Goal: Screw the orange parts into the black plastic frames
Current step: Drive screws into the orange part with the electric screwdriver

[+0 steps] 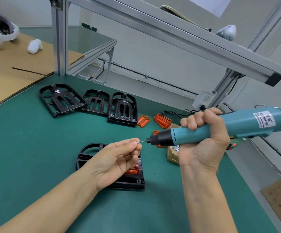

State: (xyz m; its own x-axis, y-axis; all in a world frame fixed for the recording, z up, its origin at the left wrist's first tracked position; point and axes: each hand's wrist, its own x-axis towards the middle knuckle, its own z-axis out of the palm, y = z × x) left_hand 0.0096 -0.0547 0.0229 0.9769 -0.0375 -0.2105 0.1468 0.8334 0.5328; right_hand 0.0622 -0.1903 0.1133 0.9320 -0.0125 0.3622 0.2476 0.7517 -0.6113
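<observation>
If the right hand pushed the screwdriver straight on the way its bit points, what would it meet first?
Most likely the small screw pinched in the left hand's fingertips: the electric screwdriver's bit, gripped by the right hand, already points right at it.

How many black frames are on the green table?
4. Three sit in a row at the back: left frame, middle frame, right frame. The near frame lies under the left hand. Stacked ones may be hidden.

I see three frames (pixel 89 101) in a row at the mat's (pixel 27 148) back, loose parts (pixel 162 120) right of them, the screw tray (pixel 172 154) nearer.
</observation>
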